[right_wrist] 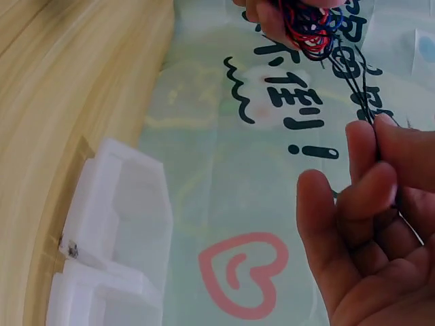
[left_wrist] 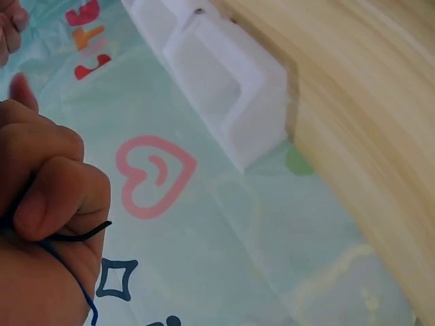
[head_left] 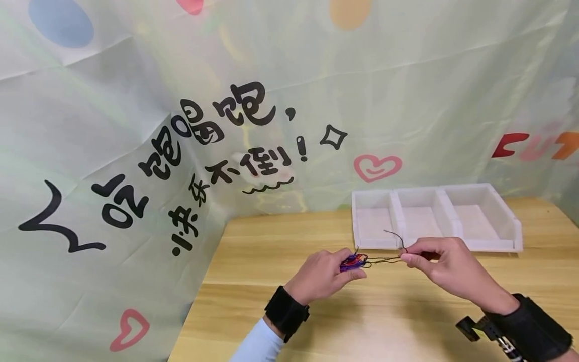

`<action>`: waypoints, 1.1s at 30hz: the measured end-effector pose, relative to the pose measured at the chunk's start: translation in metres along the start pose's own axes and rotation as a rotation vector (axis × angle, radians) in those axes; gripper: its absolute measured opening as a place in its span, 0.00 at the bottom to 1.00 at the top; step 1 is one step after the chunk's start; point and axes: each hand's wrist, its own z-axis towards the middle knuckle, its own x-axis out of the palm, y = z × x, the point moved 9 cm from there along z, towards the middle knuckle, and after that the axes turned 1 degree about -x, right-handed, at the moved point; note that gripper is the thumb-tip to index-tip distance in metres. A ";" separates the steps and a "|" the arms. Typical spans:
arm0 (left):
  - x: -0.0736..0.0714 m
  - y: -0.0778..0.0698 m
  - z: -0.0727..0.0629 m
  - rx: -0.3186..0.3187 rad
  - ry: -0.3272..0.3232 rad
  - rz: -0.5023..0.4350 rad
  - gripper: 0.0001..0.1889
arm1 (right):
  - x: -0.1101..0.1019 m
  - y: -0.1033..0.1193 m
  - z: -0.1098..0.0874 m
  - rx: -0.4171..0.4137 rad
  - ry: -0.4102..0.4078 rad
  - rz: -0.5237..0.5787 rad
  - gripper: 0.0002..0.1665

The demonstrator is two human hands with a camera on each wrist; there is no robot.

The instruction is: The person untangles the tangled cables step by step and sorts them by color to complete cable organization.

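My left hand (head_left: 318,274) grips a small tangled bundle of thin cords (head_left: 353,262), coloured red, blue-purple and black. To its right, my right hand (head_left: 452,269) pinches black strands (head_left: 384,260) that stretch from the bundle, with a loose end curling up above the fingertips. In the right wrist view the looped bundle (right_wrist: 314,30) shows at the top, and the black strands run down into the pinching fingers. The left wrist view shows the curled fingers of the left hand (left_wrist: 54,183) with a dark cord end (left_wrist: 88,234) sticking out; most of the bundle is hidden there.
Behind the right hand, a white tray (head_left: 490,246) with three compartments stands at the back of the wooden table (head_left: 258,251). A printed cloth (head_left: 289,60) hangs behind the table and along its left side. Both wrists wear black bands.
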 end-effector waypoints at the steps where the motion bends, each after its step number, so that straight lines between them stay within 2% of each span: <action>1: -0.001 0.002 0.000 -0.002 -0.006 0.018 0.19 | 0.000 -0.001 0.000 0.007 0.009 -0.008 0.13; 4: -0.006 0.013 -0.003 -0.025 -0.028 0.069 0.20 | -0.005 -0.007 -0.001 0.016 0.017 -0.070 0.11; 7: -0.013 0.032 -0.011 -0.064 -0.063 0.103 0.22 | -0.023 -0.016 -0.004 0.037 -0.037 -0.126 0.10; 11: -0.031 0.059 -0.026 -0.157 -0.150 0.032 0.22 | -0.065 -0.035 -0.011 0.130 -0.184 -0.176 0.01; 14: -0.048 0.079 -0.040 -0.254 -0.266 -0.034 0.21 | -0.095 -0.051 -0.019 0.257 -0.302 -0.221 0.09; 16: -0.053 0.086 -0.047 -0.288 -0.319 -0.082 0.21 | -0.109 -0.060 -0.023 0.321 -0.375 -0.222 0.13; 17: -0.054 0.087 -0.047 -0.287 -0.328 -0.101 0.21 | -0.111 -0.062 -0.025 0.342 -0.398 -0.217 0.15; 19: -0.049 0.082 -0.045 -0.261 -0.302 -0.158 0.22 | -0.109 -0.067 -0.025 0.358 -0.421 -0.192 0.17; 23: -0.034 0.069 -0.036 -0.210 -0.235 -0.242 0.22 | -0.095 -0.067 -0.018 0.305 -0.431 -0.179 0.16; 28: -0.024 0.060 -0.034 -0.210 -0.230 -0.335 0.21 | -0.082 -0.064 -0.004 0.200 -0.461 -0.202 0.11; 33: -0.016 0.052 -0.031 -0.199 -0.202 -0.398 0.21 | -0.067 -0.071 0.013 0.167 -0.446 -0.245 0.10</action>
